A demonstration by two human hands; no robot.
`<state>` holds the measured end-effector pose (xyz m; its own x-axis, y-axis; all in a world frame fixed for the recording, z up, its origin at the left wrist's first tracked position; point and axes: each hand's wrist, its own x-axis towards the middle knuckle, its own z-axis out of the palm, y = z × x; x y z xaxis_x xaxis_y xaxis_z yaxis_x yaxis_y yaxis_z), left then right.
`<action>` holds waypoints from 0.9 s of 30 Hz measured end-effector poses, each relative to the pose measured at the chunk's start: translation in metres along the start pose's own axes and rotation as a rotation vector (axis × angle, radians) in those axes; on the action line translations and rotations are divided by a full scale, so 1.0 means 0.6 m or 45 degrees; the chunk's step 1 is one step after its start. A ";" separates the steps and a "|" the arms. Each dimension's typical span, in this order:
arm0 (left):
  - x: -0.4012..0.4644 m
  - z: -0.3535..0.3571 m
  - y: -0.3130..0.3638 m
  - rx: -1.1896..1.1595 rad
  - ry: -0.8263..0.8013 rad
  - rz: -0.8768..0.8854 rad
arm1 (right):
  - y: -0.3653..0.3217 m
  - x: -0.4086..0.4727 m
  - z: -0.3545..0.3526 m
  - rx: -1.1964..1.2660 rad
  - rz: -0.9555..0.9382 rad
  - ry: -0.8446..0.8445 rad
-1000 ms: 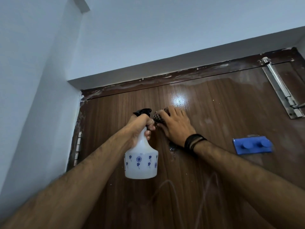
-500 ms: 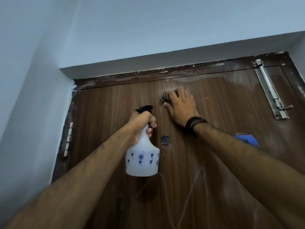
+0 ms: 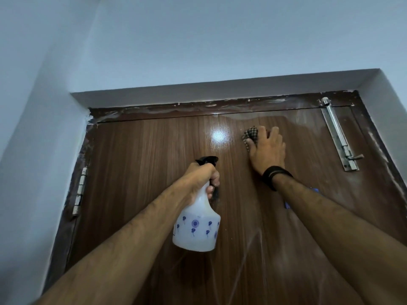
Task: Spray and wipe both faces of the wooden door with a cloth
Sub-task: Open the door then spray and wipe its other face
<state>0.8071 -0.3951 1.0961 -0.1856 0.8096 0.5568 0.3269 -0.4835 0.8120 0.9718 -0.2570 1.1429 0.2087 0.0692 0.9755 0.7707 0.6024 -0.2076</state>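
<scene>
From the head view, your right hand (image 3: 266, 148) lies flat with fingers spread, pressing the checked cloth (image 3: 251, 135) against the wooden door (image 3: 143, 161) near its top edge, likely so the whole palm drives the wipe. Your left hand (image 3: 201, 177) curls round the neck of the spray bottle (image 3: 196, 230), held close to the door and ready for another squirt. To the right, the metal bolt (image 3: 337, 135) runs down the door and would catch the cloth. Hinges (image 3: 80, 190) sit at the left edge; something blue (image 3: 287, 204) peeks out beside your right forearm.
</scene>
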 end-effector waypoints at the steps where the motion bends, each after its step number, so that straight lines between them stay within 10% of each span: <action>1: 0.001 0.000 0.008 -0.001 -0.012 0.014 | 0.001 -0.003 0.000 0.017 -0.039 -0.013; 8: 0.023 0.017 0.048 0.009 0.052 0.077 | 0.032 -0.076 0.012 0.048 -0.503 -0.068; 15: 0.048 0.032 0.091 0.005 0.124 0.155 | -0.004 0.098 0.010 0.046 0.020 0.074; 27: 0.085 0.029 0.089 -0.034 0.248 0.167 | -0.108 0.132 0.055 0.195 -0.658 -0.075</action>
<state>0.8311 -0.3738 1.1648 -0.3195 0.6611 0.6788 0.3360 -0.5908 0.7335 0.9186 -0.2644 1.2363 -0.2119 -0.2251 0.9510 0.6665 0.6783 0.3091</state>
